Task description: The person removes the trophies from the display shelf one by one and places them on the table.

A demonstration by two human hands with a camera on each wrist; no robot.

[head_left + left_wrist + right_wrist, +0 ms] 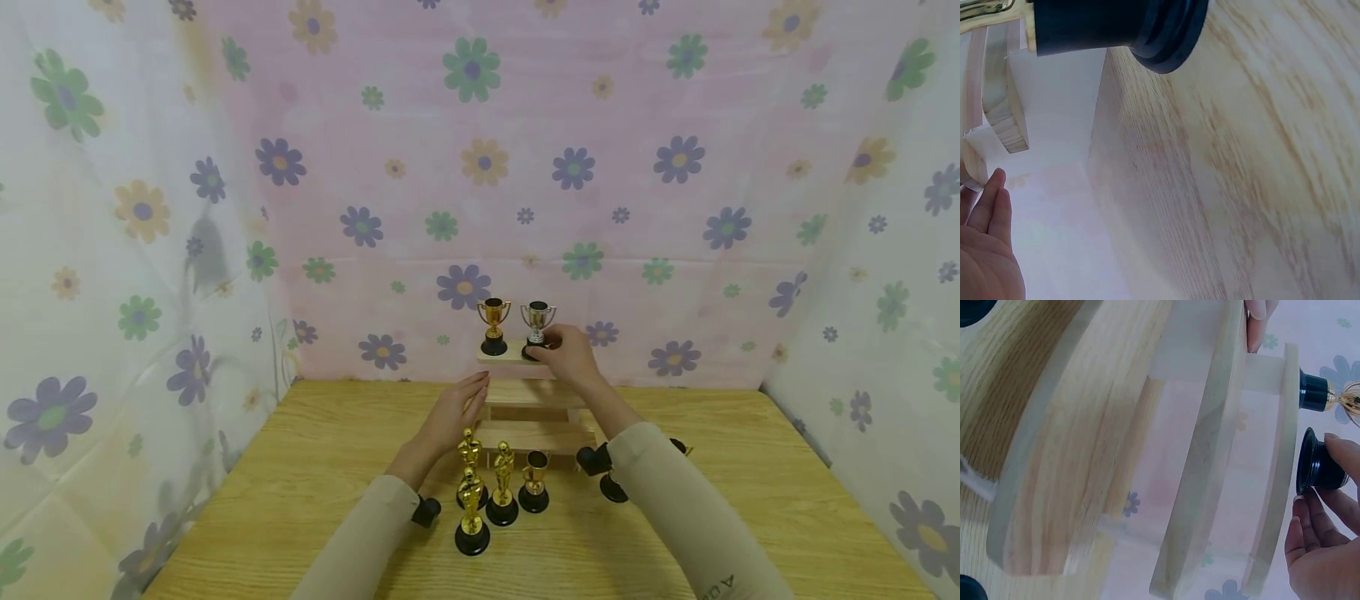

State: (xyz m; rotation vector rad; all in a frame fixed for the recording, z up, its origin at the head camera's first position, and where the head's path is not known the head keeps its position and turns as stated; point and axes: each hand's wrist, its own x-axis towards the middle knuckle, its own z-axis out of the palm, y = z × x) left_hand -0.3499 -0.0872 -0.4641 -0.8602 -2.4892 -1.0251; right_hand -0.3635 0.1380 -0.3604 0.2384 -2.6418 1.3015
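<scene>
My right hand (570,358) pinches the black base of a silver trophy cup (538,315) at the top tier of a wooden stepped stand (536,433). In the right wrist view the thumb and fingers lie around that base (1321,464), its bottom close to the top board (1275,481). A gold trophy cup (493,315) stands upright to its left on the same tier. My left hand (450,415) has its fingers extended at the stand's left side; in the left wrist view the fingertips (999,178) are right by a board's end.
In front of the stand are several gold statuettes (503,475) on black bases and a gold trophy cup (535,479). Another trophy (613,487) is partly hidden by the right sleeve. Flowered cloth (472,167) hangs behind the wooden table (322,467) and along both sides.
</scene>
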